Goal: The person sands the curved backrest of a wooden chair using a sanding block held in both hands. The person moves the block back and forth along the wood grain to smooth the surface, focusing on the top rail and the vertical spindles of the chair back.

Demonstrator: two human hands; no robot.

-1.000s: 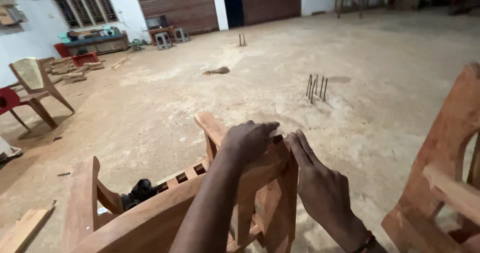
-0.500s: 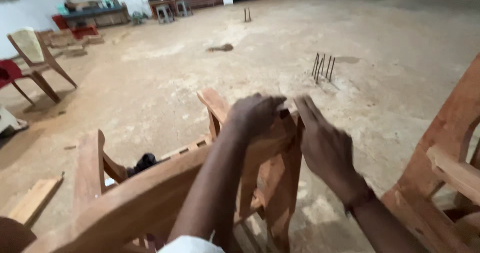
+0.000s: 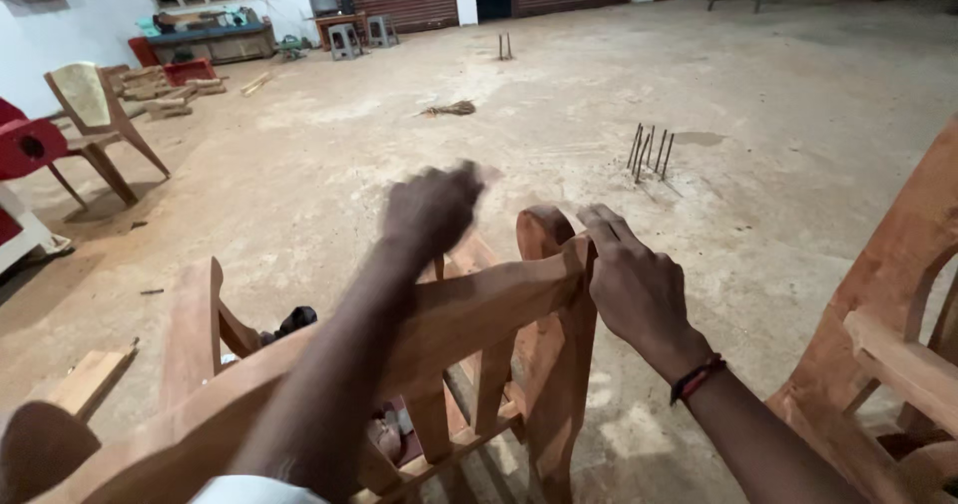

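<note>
1. A wooden chair frame [image 3: 479, 314] stands on the dusty floor [image 3: 419, 165].
2. The right hand [image 3: 634, 284] presses flat against the frame's end, fingers extended.
3. The left hand [image 3: 429, 210] hovers blurred above the frame, loosely curled, holding nothing.
4. Another wooden chair [image 3: 898, 314] stands just right.

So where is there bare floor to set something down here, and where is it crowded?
Bare floor stretches between the chair frame and the metal rods, and on toward the far shutters. It is crowded near both hands: left hand raised above the frame, right hand on its top rail, and a second frame at right.
</note>
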